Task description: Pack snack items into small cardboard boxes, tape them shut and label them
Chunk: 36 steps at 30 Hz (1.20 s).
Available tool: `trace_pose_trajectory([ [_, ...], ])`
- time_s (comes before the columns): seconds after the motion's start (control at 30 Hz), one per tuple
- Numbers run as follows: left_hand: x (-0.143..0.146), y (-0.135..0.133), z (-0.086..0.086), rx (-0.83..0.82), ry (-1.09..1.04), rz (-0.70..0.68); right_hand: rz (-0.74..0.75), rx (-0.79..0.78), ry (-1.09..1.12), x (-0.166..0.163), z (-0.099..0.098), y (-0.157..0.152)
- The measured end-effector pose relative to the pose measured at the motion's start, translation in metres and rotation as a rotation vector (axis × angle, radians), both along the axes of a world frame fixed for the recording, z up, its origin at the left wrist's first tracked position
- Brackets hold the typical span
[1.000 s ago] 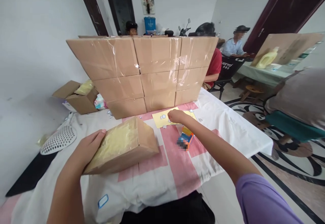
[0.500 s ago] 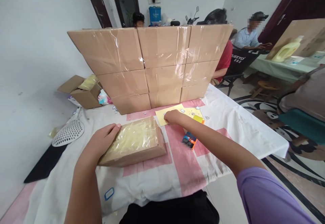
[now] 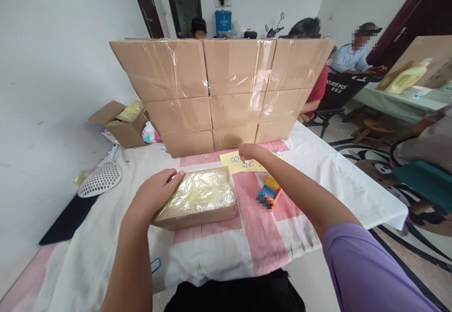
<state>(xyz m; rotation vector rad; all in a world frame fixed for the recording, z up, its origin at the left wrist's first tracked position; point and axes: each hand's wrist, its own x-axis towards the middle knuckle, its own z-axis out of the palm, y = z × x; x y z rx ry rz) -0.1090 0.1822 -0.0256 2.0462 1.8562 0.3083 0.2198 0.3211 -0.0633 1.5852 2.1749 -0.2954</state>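
A small cardboard box [image 3: 208, 219] with a clear, shiny film over its pale yellow top lies in front of me on the cloth. My left hand [image 3: 163, 187] grips its left end, thumb on the upper edge. Further back, my right hand [image 3: 249, 151] is held low over a yellow sheet [image 3: 228, 158] with small white pieces or prints on it. Its fingers are curled downward and closed; anything between them is hidden. Close to my right forearm lies a small orange and blue packet [image 3: 271, 190], partly blurred.
Behind the sheet stands a wall of taped cardboard boxes [image 3: 183, 111]. An open carton [image 3: 127, 130] and a white perforated object [image 3: 100, 179] are at the left. A pink and white cloth [image 3: 261, 241] covers the table. Several people sit beyond; a yellow bottle [image 3: 409, 76] stands on another table.
My right hand has shifted right and back along the yellow sheet, uncovering its left part. My left hand remains on the box, which looks slightly turned. The view has swung left.
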Motion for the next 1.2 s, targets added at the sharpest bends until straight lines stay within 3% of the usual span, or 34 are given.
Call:
trace_pose_trajectory([
  [0.4,-0.001,0.001,-0.001,0.009,-0.023,0.005,0.041,0.101,0.162,-0.008,-0.014,0.008],
  [0.6,0.002,-0.002,0.002,0.001,-0.03,0.013,0.056,0.201,0.29,-0.009,0.011,-0.003],
  [0.67,0.002,-0.002,0.003,-0.003,-0.032,0.01,0.088,0.24,0.385,-0.001,0.022,-0.02],
  [0.77,-0.002,-0.002,0.003,-0.012,-0.042,0.017,0.128,0.256,0.736,0.013,0.023,-0.068],
  [0.87,-0.011,0.0,0.001,-0.039,-0.074,0.02,0.077,0.189,1.096,0.017,0.008,-0.124],
  [0.97,-0.016,0.002,-0.001,-0.056,-0.092,0.035,0.01,0.125,1.207,0.007,-0.011,-0.165],
  [1.2,-0.002,0.002,0.0,-0.05,-0.009,-0.03,-0.062,0.242,1.313,-0.02,-0.034,-0.188],
])
